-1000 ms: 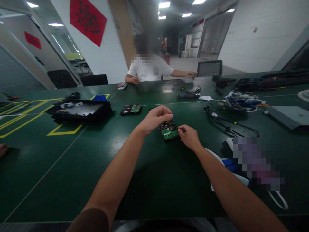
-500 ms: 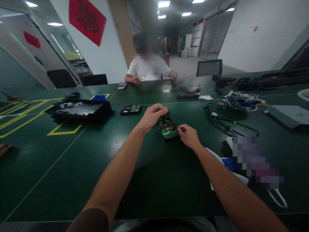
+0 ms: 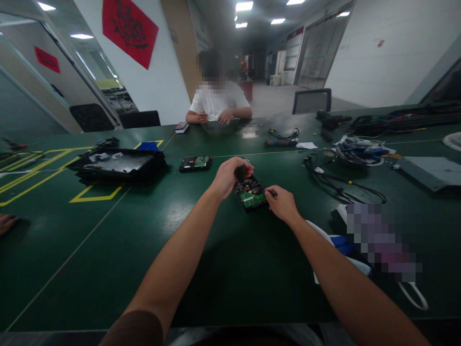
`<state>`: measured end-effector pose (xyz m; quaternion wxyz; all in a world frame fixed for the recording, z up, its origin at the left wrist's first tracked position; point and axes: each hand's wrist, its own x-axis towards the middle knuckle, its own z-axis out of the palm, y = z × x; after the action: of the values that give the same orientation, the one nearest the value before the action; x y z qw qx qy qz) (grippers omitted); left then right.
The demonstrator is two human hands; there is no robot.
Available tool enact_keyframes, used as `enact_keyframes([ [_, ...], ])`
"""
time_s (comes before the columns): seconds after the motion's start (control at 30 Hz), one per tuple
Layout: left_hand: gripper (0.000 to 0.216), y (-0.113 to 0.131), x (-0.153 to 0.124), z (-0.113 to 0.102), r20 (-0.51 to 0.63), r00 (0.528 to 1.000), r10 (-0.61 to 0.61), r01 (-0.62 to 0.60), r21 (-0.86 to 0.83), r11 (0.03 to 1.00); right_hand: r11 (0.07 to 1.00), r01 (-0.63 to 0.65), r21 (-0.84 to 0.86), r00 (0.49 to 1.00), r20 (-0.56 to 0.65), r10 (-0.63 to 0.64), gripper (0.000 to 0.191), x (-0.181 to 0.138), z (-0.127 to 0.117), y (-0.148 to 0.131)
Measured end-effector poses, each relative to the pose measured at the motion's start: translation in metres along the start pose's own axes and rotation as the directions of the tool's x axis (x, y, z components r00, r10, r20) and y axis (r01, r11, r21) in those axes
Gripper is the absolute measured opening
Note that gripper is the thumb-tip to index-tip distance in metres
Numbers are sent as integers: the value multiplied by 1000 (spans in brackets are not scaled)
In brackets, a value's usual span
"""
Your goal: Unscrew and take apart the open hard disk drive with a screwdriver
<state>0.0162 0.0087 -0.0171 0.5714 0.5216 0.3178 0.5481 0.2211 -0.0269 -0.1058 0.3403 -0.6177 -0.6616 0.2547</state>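
A hard drive [image 3: 253,200] lies on the green table in front of me, its green circuit board and dark metal underside facing up. My left hand [image 3: 229,178] is over its far end, fingers curled round a short dark tool [image 3: 240,173] that looks like a small screwdriver; its tip is hidden. At the near right edge of the drive, my right hand [image 3: 283,203] pinches the casing between thumb and finger. Another hard drive [image 3: 195,163] rests farther off to the left, also board side up.
A black tray [image 3: 118,162] stands at the left. Black cables [image 3: 338,185], bundled wires [image 3: 360,151] and a grey metal box [image 3: 428,173] lie to the right. A blue-and-white item [image 3: 342,244] is beside my right forearm. Across the table sits a person [image 3: 219,103]; another hand [image 3: 7,223] shows at the left edge.
My left hand's fingers have shifted and curled round the dark tool over the drive. My right hand stays put. The person opposite has brought one hand inward.
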Motion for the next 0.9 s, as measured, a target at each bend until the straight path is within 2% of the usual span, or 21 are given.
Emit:
enact_keyframes([
  [0.1,20,-2,5,-8,-84,994,75,-66,97,993,1000,-6,18,1000,2,6,22,0,0,1],
  [0.17,19,-4,7,-11,-90,991,99,-89,102,991,1000,-1,14,1000,-6,1,23,0,1,2],
  [0.43,16,-4,1,-2,-2,1000,-6,6,-107,994,999,37,-26,999,-29,-38,22,3,3,6],
  [0.53,15,-2,-1,1,72,997,7,-1,-80,997,999,38,-24,999,-38,-39,22,3,3,6],
  [0.73,15,5,-3,0,138,988,64,-82,127,988,999,32,-36,999,-33,-33,22,3,3,7],
  [0.9,16,7,-3,-2,119,993,-24,18,45,999,999,20,-31,999,-26,-21,22,4,4,7],
])
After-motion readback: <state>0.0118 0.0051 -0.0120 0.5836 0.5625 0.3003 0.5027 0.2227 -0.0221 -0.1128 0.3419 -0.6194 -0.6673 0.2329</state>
